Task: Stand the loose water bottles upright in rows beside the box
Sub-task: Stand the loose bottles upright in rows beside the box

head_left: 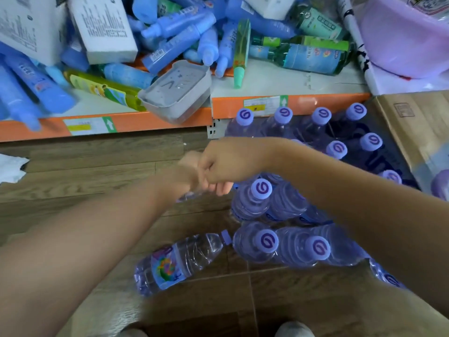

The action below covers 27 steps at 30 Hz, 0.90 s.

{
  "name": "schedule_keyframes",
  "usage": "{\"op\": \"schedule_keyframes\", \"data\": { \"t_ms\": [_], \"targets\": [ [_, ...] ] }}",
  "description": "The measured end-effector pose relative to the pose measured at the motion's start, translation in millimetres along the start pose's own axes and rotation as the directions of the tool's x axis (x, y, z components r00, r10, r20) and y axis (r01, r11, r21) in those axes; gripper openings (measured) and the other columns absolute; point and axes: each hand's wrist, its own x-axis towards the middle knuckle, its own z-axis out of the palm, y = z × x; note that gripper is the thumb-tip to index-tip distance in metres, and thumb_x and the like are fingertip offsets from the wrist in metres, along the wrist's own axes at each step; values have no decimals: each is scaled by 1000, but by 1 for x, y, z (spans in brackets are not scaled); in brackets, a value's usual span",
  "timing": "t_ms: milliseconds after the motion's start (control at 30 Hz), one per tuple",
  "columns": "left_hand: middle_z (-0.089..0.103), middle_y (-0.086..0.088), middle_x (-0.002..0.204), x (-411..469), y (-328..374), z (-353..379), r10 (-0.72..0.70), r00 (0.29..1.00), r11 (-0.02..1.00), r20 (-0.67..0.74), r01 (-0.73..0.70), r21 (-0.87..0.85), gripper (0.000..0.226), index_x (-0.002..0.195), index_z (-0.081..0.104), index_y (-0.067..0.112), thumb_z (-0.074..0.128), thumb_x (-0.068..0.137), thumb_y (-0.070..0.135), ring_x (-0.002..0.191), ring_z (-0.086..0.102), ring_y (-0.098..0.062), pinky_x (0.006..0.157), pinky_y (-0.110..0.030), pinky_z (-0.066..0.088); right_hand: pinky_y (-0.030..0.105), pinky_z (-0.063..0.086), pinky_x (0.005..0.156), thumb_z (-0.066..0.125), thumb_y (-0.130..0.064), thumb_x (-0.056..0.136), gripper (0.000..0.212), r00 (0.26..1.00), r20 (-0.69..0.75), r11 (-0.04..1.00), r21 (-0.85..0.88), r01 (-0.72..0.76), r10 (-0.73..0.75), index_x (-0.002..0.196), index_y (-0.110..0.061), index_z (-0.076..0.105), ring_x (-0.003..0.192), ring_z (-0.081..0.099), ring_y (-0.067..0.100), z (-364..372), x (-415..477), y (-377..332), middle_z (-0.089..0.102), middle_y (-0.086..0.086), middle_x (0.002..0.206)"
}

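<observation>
The blurred left hand (190,166) and curl-fingered right hand (218,170) meet above a sliver of clear bottle (190,195); whether either grips it I cannot tell. One loose bottle (179,263) lies flat on the near floor (97,186), left of the upright bottles (252,205) beside the box (418,122).
</observation>
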Motion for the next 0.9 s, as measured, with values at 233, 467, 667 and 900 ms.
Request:
{"op": "schedule_keyframes", "data": {
  "t_ms": [233,467,667,900],
  "targets": [
    [64,-12,106,-27,-14,-47,-55,977,994,-207,73,81,49,102,60,13,72,71,48,97,61,-34,65,-32,38,30,50,73,55,-28,93,28,869,459,760,-627,170,185,83,-3,65,80,58,27,82,63,-2,65,14,92],
    [64,-9,103,-29,-21,-47,-40,976,999,-215,42,5,50,102,61,12,72,71,50,93,62,-30,63,-31,40,26,44,58,60,-28,91,21,762,486,650,-751,115,428,95,-9,67,74,56,17,107,88,10,61,0,90],
    [62,-9,102,-29,-29,-49,-53,979,992,-196,30,-122,47,101,58,11,75,70,43,87,59,-29,63,-32,41,30,47,72,63,-38,88,52,769,455,591,-797,126,449,131,-10,55,95,55,21,125,99,26,55,2,134],
    [63,-9,97,-30,-33,-48,-53,979,982,-196,15,-190,42,97,60,10,75,71,40,86,60,-28,62,-32,44,30,44,76,59,-26,92,35,754,471,579,-802,149,458,124,-11,61,89,53,19,118,95,23,55,-1,99]
  ]
}}
